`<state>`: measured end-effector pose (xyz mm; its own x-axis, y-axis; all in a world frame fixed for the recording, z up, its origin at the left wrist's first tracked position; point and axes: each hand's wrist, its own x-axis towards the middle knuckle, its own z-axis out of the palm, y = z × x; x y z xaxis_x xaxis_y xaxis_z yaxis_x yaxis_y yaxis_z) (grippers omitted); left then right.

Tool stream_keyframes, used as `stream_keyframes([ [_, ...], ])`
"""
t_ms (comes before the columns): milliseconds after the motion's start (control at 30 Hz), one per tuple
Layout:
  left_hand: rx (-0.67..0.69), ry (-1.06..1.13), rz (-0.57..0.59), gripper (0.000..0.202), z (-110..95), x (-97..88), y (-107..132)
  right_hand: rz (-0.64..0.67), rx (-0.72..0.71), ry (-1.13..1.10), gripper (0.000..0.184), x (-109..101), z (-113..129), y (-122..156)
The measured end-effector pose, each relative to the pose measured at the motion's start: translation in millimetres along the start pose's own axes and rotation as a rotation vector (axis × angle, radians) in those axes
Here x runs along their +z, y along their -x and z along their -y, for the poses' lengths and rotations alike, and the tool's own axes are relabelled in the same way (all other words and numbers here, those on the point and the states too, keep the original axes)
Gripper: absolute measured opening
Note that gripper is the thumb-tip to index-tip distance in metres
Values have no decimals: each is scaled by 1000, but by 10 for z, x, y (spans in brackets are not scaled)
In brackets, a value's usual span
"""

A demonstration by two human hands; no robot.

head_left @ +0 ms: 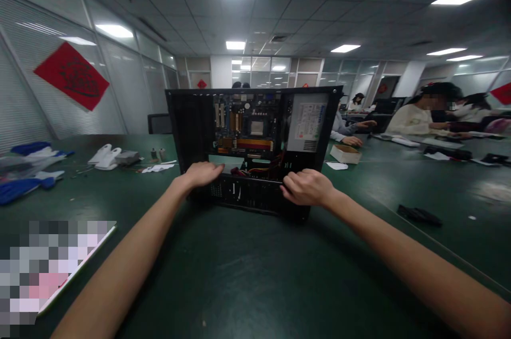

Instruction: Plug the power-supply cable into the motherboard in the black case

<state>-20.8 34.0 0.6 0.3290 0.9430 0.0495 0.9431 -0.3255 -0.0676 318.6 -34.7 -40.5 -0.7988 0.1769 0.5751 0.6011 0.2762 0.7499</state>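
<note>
A black computer case (pixel 255 203) stands on the table, tilted back a little, its open side facing me. Inside it are the motherboard (pixel 244 129), with a square processor area and coloured memory slots, and a silver power supply (pixel 307 122) with a white label at the upper right. Loose cables (pixel 261 170) lie below the board. My left hand (pixel 203 174) is on the lower left frame edge, its fingers laid over the rim and partly hidden. My right hand (pixel 307 186) is closed around the same edge at the lower right.
The green table (pixel 223 275) spreads all around. At left lie blue and clear plastic bags (pixel 30 168) and white objects (pixel 106 157). A blurred-out flat item (pixel 59 270) is at lower left. To the right are a small box (pixel 345 154), a black object (pixel 419 215) and seated people.
</note>
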Motion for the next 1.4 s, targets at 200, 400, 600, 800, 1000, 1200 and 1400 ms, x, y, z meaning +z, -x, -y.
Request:
stream_keyframes([
  [200, 17, 55, -52, 93, -280, 13, 143, 15, -14, -118, 53, 217, -270, 252],
  [400, 112, 49, -53, 83, -262, 12, 313, 0, 56, -154, 41, 173, -155, 281],
  [600, 87, 72, -78, 78, -293, 9, 370, 173, 133, -216, 44, 116, -117, 216],
  [800, 87, 93, -44, 77, -295, -12, 341, 494, 383, -356, 49, -15, 28, -88],
  [1000, 139, 237, 70, 77, -237, -104, 277, 446, 456, -716, 31, 113, 137, -649],
  [1200, 305, 382, 136, 63, -227, -412, 107, 597, 495, -918, 34, 409, 230, -1182],
  [1400, 325, 175, 116, 45, -218, -605, -94, 753, 467, -927, 32, 460, 263, -1458],
])
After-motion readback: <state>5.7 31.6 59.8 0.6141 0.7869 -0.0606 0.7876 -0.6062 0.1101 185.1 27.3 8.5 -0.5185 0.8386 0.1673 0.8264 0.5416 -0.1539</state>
